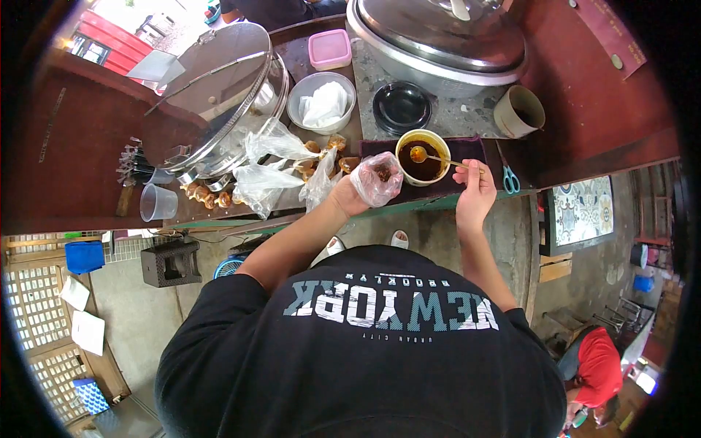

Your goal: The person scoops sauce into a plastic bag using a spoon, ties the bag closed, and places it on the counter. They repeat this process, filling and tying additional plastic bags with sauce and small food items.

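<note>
My left hand (352,197) grips a clear plastic bag (378,187) whose opened mouth faces up, with something dark brown inside it. In my right hand (476,187) is the handle of a spoon (440,158). The spoon's bowl carries orange-brown sauce and hangs over a pale round tub (402,169) of dark brown sauce. That tub stands on a dark cloth (473,148), just right of the bag. Left of my left hand lie several knotted clear bags (269,186) with brown food in them.
A large lidded metal pot (438,66), a black plate (402,107) and a cup (519,112) stand behind the tub. Light-blue scissors (510,179) lie right. A white bowl (321,79), a pink-lidded box (330,50) and a mesh-covered pot (274,102) occupy the left.
</note>
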`<state>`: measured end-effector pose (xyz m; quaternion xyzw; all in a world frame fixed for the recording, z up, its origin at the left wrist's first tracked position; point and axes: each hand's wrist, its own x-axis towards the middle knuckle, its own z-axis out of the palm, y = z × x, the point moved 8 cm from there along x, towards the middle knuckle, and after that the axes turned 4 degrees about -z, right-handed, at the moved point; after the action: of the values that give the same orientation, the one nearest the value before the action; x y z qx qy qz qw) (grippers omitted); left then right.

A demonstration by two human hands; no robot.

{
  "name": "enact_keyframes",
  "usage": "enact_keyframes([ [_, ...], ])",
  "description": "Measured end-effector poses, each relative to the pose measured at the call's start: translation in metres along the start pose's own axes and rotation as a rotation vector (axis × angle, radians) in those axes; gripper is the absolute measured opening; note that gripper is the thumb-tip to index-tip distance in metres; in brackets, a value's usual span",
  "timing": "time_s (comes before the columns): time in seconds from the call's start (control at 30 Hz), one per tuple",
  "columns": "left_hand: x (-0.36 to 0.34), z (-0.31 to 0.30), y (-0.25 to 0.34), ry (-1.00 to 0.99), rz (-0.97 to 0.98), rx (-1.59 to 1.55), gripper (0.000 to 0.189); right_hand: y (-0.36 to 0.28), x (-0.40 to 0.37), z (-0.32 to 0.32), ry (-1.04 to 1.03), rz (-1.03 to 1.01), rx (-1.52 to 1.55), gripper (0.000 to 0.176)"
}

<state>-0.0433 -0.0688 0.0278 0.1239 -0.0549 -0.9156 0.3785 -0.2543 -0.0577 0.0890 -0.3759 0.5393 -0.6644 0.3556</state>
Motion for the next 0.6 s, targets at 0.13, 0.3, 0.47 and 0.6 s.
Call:
enact_keyframes([
  [0.13,-0.001,0.003,0.001,0.0,0.028,0.06,0.031,-0.002,-0.003,0.008,-0.022,-0.055,-0.11,0.023],
  [0.3,-0.002,0.002,0.002,-0.005,0.03,0.114,0.033,0.013,-0.002,0.009,-0.068,0.008,-0.081,0.024],
  [0.47,0.001,-0.003,0.0,0.074,0.007,0.066,0.029,0.027,0.0,0.005,-0.062,0.149,0.05,0.022],
  [0.6,0.003,-0.002,-0.001,-0.061,-0.014,0.053,0.03,0.042,0.0,-0.004,0.035,0.267,0.244,0.02],
])
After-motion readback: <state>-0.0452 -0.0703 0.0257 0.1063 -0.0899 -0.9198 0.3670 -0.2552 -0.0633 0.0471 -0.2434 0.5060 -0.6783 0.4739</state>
